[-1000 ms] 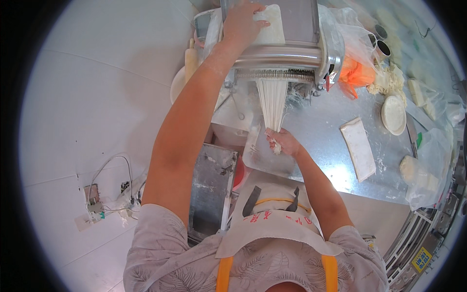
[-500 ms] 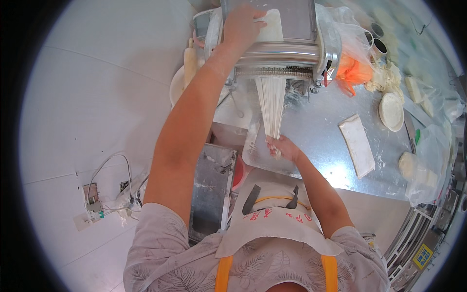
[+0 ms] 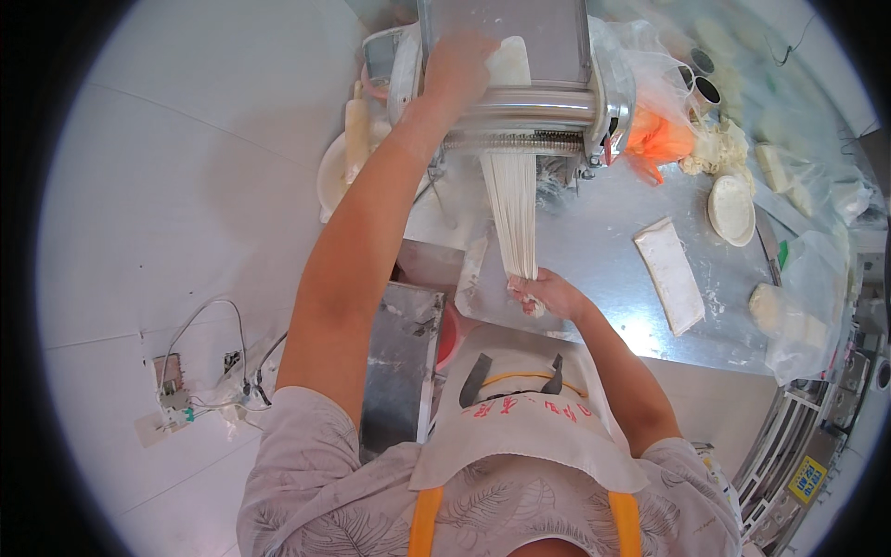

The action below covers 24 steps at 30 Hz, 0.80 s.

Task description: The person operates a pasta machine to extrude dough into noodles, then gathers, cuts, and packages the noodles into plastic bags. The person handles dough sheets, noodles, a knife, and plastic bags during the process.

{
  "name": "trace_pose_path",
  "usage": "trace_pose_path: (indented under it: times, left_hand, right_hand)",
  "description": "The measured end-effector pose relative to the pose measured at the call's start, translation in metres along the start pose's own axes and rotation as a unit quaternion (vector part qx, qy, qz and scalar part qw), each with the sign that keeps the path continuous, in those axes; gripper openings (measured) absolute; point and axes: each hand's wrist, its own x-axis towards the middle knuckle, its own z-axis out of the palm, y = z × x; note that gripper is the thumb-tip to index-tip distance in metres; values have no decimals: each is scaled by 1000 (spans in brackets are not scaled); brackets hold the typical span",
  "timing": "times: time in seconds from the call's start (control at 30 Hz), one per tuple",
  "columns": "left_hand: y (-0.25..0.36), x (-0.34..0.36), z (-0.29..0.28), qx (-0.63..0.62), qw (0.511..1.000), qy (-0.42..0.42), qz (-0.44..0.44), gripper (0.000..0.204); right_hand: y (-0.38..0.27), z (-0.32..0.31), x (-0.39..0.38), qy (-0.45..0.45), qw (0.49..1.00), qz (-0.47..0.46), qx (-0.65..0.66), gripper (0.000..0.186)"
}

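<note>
The noodles point(image 3: 512, 209) hang longer below the cutter point(image 3: 557, 142) than a second ago, and the right hand point(image 3: 556, 295), closed around their lower end, is farther down, near the front edge of the table point(image 3: 589, 255). Above the rollers point(image 3: 543, 105) the sheet point(image 3: 510, 63) shows shorter, so the cutting seems well advanced. The left hand point(image 3: 459, 67) is blurred beside the sheet; whether it grips I cannot tell.

noodles point(image 3: 510, 209): longer | dough sheet point(image 3: 511, 63): shorter | right hand point(image 3: 549, 295): lower
</note>
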Motion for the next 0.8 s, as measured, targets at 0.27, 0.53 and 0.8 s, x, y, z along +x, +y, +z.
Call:
trace_pose_path:
  times: [0.27, 0.53, 0.8]
  left_hand:
    - [-2, -9, 0, -8, 1000, -1, 11, 39]
    - [36, -42, -25, -39, 994, 97, 44, 31]
    - [65, -228, 3, -403, 773, -96, -480, 38]
  right_hand:
    - [-33, 32, -39, -2, 999, 0, -40, 26]
    - [-62, 69, -72, 10, 999, 1, -49, 30]
    - [-77, 90, -92, 35, 997, 17, -68, 33]
